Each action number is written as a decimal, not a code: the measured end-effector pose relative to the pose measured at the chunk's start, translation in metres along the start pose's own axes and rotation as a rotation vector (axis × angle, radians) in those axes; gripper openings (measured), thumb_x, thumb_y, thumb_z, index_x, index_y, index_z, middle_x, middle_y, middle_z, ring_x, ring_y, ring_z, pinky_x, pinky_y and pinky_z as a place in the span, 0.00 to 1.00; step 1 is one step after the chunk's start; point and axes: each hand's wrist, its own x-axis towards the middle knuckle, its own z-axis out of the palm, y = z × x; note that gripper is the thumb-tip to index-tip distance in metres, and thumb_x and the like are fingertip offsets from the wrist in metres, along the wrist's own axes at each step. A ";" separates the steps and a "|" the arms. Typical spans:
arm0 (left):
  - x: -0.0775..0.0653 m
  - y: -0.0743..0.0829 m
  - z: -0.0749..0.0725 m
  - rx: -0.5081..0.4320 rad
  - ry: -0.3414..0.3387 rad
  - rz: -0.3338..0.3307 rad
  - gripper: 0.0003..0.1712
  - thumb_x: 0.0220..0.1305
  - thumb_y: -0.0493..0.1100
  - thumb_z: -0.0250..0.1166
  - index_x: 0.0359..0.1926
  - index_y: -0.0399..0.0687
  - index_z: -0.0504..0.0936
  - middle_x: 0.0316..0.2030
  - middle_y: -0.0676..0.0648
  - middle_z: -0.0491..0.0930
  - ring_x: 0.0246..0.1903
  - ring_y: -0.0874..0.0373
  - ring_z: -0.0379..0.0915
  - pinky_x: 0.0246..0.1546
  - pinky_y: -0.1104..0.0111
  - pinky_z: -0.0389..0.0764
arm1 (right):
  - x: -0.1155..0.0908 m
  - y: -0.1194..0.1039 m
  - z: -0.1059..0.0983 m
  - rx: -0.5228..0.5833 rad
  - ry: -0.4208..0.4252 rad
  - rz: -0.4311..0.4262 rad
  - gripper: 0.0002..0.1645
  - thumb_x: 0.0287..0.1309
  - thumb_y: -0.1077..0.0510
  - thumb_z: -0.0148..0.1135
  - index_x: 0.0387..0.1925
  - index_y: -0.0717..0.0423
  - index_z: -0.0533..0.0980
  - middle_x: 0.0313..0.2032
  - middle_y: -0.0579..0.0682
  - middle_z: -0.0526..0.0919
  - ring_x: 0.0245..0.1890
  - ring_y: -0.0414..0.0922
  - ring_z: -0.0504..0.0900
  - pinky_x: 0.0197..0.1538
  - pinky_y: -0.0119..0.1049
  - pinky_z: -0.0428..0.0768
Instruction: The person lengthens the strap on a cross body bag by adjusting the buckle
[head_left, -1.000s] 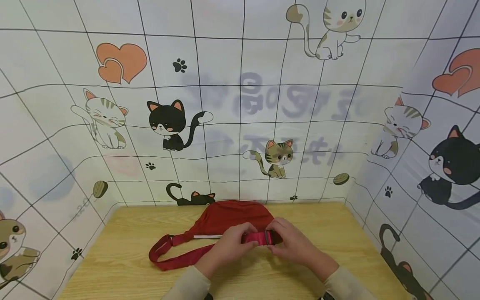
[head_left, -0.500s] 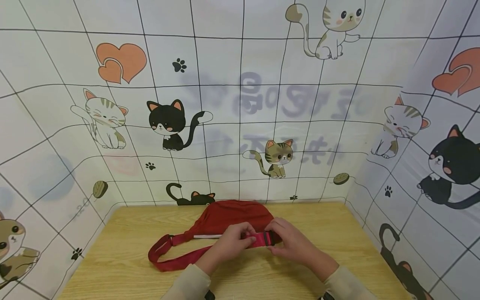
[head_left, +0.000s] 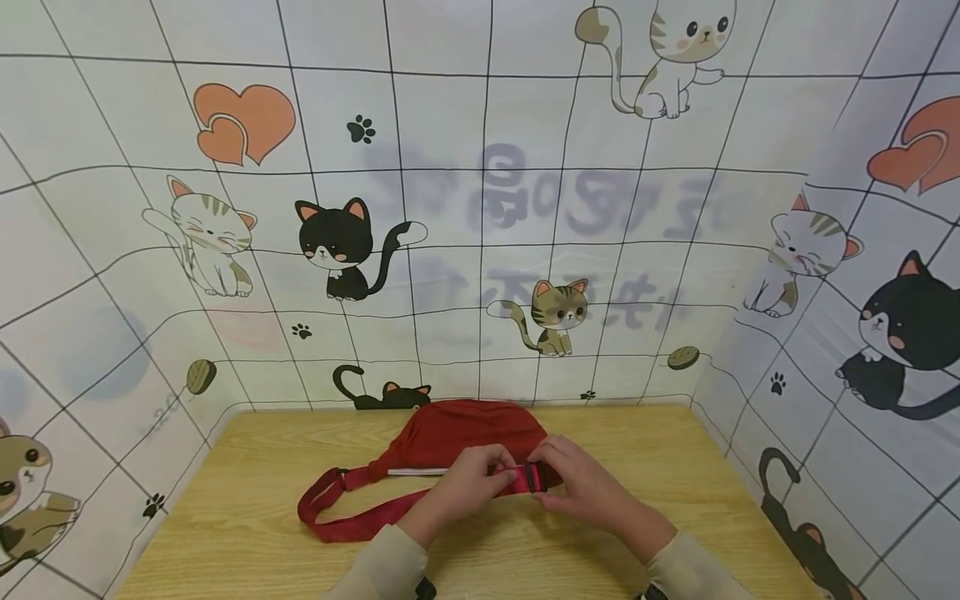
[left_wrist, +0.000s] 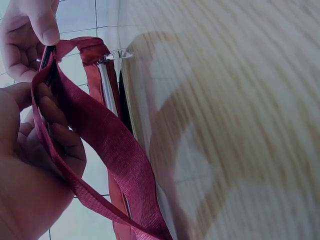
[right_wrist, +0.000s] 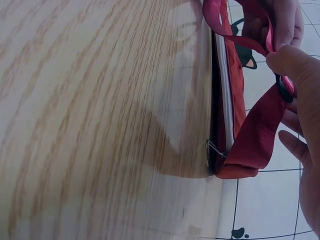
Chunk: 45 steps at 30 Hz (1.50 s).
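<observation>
A red waist bag (head_left: 472, 433) stands at the back of the wooden table, its pale zipper low along the front. From its sides runs a red webbing strap (head_left: 367, 521), looped out to the left. My left hand (head_left: 465, 492) pinches the strap between thumb and fingers, just left of a black buckle (head_left: 536, 477). At that buckle, my right hand (head_left: 585, 483) grips with thumb and fingertips. The left wrist view shows the strap (left_wrist: 115, 135) passing through the curled fingers as a loop. A zipper pull (right_wrist: 214, 149) hangs at the bag's end in the right wrist view.
The pale wooden table (head_left: 247, 500) meets a white gridded cloth wall (head_left: 450, 108) printed with cats, right behind the bag. Similar cloth panels rise at left and right.
My left thumb and fingers have shifted slightly up along the strap near the buckle. The right hand keeps its hold, and the bag stays in place.
</observation>
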 end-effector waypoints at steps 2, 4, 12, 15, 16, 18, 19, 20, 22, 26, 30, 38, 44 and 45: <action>0.001 -0.001 0.002 0.003 0.001 -0.003 0.06 0.77 0.41 0.72 0.39 0.54 0.86 0.27 0.58 0.78 0.27 0.67 0.70 0.30 0.72 0.72 | 0.000 0.001 0.001 -0.001 0.002 -0.006 0.30 0.54 0.60 0.87 0.55 0.50 0.80 0.56 0.43 0.82 0.56 0.39 0.79 0.56 0.43 0.84; 0.002 -0.001 0.004 0.000 0.002 -0.006 0.06 0.77 0.40 0.72 0.39 0.54 0.85 0.27 0.59 0.78 0.27 0.67 0.70 0.30 0.72 0.72 | 0.000 0.002 0.002 -0.009 0.008 -0.018 0.30 0.53 0.60 0.88 0.54 0.50 0.80 0.55 0.43 0.82 0.55 0.39 0.79 0.56 0.43 0.84; -0.001 -0.001 0.003 0.012 -0.011 -0.010 0.04 0.77 0.40 0.72 0.41 0.53 0.86 0.29 0.59 0.79 0.30 0.67 0.72 0.33 0.71 0.75 | 0.002 0.001 0.006 -0.016 0.033 -0.044 0.30 0.51 0.61 0.88 0.54 0.50 0.81 0.54 0.41 0.81 0.53 0.39 0.79 0.55 0.41 0.83; -0.006 -0.004 -0.003 0.056 -0.032 -0.030 0.04 0.76 0.43 0.73 0.41 0.56 0.85 0.30 0.59 0.80 0.31 0.67 0.74 0.35 0.70 0.76 | 0.001 0.001 0.005 -0.026 0.045 -0.032 0.31 0.51 0.61 0.88 0.54 0.50 0.81 0.55 0.41 0.82 0.55 0.40 0.80 0.56 0.43 0.84; -0.008 -0.005 -0.006 0.074 -0.038 -0.036 0.04 0.76 0.43 0.73 0.41 0.56 0.85 0.31 0.60 0.81 0.32 0.67 0.74 0.36 0.70 0.77 | 0.001 0.001 0.004 -0.027 0.047 -0.025 0.31 0.51 0.61 0.88 0.54 0.51 0.81 0.55 0.41 0.82 0.55 0.40 0.80 0.57 0.43 0.84; -0.010 -0.007 -0.009 0.093 -0.046 -0.042 0.05 0.76 0.43 0.72 0.40 0.56 0.85 0.30 0.60 0.80 0.32 0.66 0.73 0.36 0.69 0.76 | 0.001 0.001 0.003 -0.032 0.053 -0.025 0.31 0.50 0.60 0.88 0.54 0.51 0.81 0.56 0.42 0.82 0.55 0.40 0.80 0.57 0.44 0.84; -0.011 -0.008 -0.011 0.099 -0.049 -0.040 0.06 0.77 0.43 0.72 0.39 0.56 0.85 0.29 0.60 0.80 0.31 0.67 0.73 0.35 0.69 0.76 | 0.000 0.002 0.003 -0.031 0.052 -0.024 0.31 0.50 0.60 0.89 0.54 0.51 0.81 0.56 0.42 0.82 0.55 0.40 0.80 0.57 0.44 0.84; -0.012 -0.009 -0.012 0.101 -0.050 -0.035 0.06 0.77 0.43 0.72 0.38 0.56 0.85 0.29 0.60 0.79 0.31 0.66 0.72 0.34 0.69 0.75 | 0.000 0.002 0.002 -0.032 0.051 -0.026 0.31 0.50 0.60 0.89 0.54 0.51 0.81 0.56 0.42 0.82 0.56 0.40 0.80 0.57 0.44 0.85; -0.012 -0.010 -0.013 0.103 -0.050 -0.021 0.07 0.78 0.41 0.71 0.38 0.55 0.85 0.27 0.60 0.77 0.29 0.67 0.71 0.33 0.70 0.73 | 0.000 0.003 0.002 -0.025 0.045 -0.026 0.31 0.50 0.59 0.89 0.54 0.51 0.81 0.56 0.42 0.82 0.56 0.40 0.80 0.57 0.45 0.84; -0.011 -0.010 -0.012 0.086 -0.058 -0.011 0.07 0.78 0.39 0.70 0.38 0.55 0.85 0.27 0.59 0.76 0.28 0.67 0.70 0.31 0.71 0.72 | 0.000 0.003 0.003 -0.023 0.035 -0.022 0.31 0.51 0.58 0.89 0.54 0.51 0.81 0.56 0.41 0.82 0.56 0.40 0.80 0.58 0.45 0.84; -0.010 -0.009 -0.011 0.074 -0.063 -0.020 0.06 0.79 0.39 0.68 0.41 0.55 0.86 0.29 0.59 0.76 0.29 0.66 0.70 0.32 0.71 0.72 | 0.000 0.002 0.003 -0.022 0.035 -0.018 0.31 0.51 0.58 0.89 0.55 0.50 0.81 0.56 0.41 0.82 0.56 0.40 0.80 0.57 0.45 0.84; -0.009 -0.010 -0.010 0.061 -0.066 -0.006 0.06 0.81 0.42 0.68 0.41 0.57 0.86 0.29 0.60 0.76 0.30 0.66 0.70 0.33 0.70 0.73 | 0.000 0.002 0.003 -0.024 0.035 -0.025 0.32 0.51 0.60 0.90 0.54 0.51 0.81 0.56 0.41 0.82 0.56 0.39 0.80 0.57 0.44 0.85; -0.005 -0.010 -0.011 0.041 -0.078 -0.011 0.04 0.81 0.42 0.68 0.42 0.56 0.86 0.31 0.59 0.77 0.31 0.66 0.71 0.34 0.70 0.73 | 0.002 0.001 0.001 -0.004 0.032 -0.016 0.31 0.51 0.60 0.90 0.54 0.51 0.81 0.55 0.42 0.82 0.56 0.40 0.80 0.57 0.44 0.85; -0.005 -0.010 -0.010 0.042 -0.079 -0.008 0.04 0.81 0.42 0.68 0.42 0.55 0.86 0.31 0.59 0.78 0.32 0.66 0.71 0.34 0.70 0.73 | 0.003 0.000 0.002 0.001 0.029 -0.013 0.31 0.52 0.60 0.90 0.54 0.51 0.81 0.55 0.42 0.82 0.56 0.40 0.80 0.57 0.44 0.84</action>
